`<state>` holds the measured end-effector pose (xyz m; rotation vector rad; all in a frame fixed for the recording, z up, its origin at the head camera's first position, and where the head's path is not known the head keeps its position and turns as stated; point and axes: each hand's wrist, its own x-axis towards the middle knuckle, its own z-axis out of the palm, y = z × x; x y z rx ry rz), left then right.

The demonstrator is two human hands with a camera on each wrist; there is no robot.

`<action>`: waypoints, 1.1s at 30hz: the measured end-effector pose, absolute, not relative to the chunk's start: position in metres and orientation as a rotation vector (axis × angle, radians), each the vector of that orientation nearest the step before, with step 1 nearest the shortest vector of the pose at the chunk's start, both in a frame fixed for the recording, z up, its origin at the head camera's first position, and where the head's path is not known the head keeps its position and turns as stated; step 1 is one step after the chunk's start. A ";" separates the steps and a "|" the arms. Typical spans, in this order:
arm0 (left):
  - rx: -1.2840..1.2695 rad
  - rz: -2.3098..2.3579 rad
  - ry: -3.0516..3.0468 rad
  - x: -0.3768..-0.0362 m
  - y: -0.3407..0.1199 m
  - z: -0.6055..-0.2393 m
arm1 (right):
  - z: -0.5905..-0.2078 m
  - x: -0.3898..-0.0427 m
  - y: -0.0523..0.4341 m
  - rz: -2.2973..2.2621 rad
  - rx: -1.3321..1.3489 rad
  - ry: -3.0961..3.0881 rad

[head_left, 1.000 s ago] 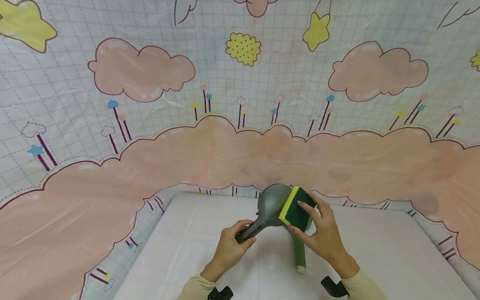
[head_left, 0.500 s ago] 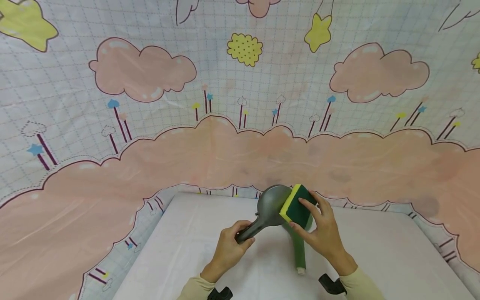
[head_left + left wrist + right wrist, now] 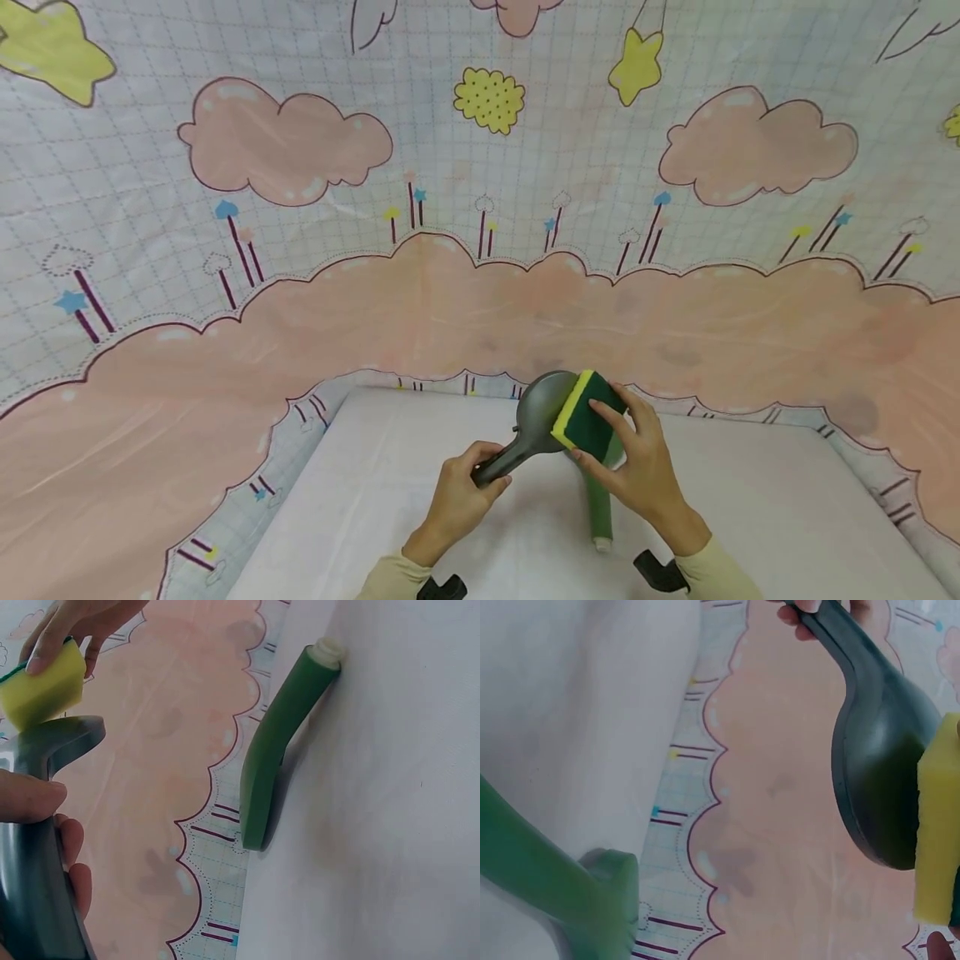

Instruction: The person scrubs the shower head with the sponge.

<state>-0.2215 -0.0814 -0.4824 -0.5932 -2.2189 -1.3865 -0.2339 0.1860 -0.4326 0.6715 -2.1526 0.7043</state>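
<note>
My left hand [image 3: 459,493] grips the handle of a dark grey shower head [image 3: 536,417], held up over the table with its round head pointing away. The right hand [image 3: 651,467] pinches a sponge [image 3: 592,417], green scouring side toward the palm and yellow side against the shower head. In the right wrist view the yellow face of the sponge [image 3: 937,825] meets the smooth rounded back of the shower head [image 3: 877,750]. A green shower head [image 3: 598,508] with a whitish connector end lies on the table below, partly hidden by the sponge and right hand.
A white tabletop [image 3: 360,517] spreads under both hands. Behind and around it hangs a patterned cloth [image 3: 450,308] with clouds and stars. Black straps [image 3: 442,587] sit at both wrists.
The sponge first shifts slightly right, then slides left over the dark shower head with my right hand. My left hand and the green shower head stay nearly still.
</note>
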 end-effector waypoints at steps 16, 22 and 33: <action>-0.603 -1.351 -2.226 -0.216 -0.083 -0.484 | -0.428 -0.231 0.187 0.721 0.674 -2.132; -0.572 -1.366 -2.234 -0.209 -0.088 -0.483 | -0.432 -0.229 0.184 0.714 0.666 -2.114; -0.608 -1.291 -2.318 -0.217 -0.080 -0.479 | -0.420 -0.242 0.186 0.703 0.689 -2.056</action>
